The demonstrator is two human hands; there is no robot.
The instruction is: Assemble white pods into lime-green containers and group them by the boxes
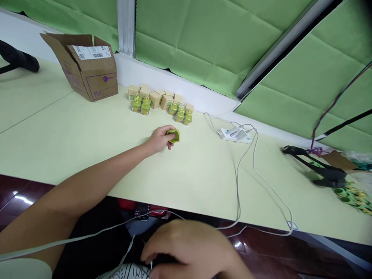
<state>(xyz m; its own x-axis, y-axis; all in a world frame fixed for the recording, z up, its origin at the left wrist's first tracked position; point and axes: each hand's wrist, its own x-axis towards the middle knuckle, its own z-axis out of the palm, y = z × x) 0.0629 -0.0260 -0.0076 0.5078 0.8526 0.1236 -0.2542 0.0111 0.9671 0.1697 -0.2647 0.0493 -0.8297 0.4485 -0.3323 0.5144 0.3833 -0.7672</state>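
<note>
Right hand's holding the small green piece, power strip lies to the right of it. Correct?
Not quite: in the head view, the left hand holds the small green piece. The power strip does lie to the right of it.

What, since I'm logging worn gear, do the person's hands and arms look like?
The left hand and right hand show no glove, ring or watch. The left forearm is sleeveless; a thin white cable crosses that arm.
</note>
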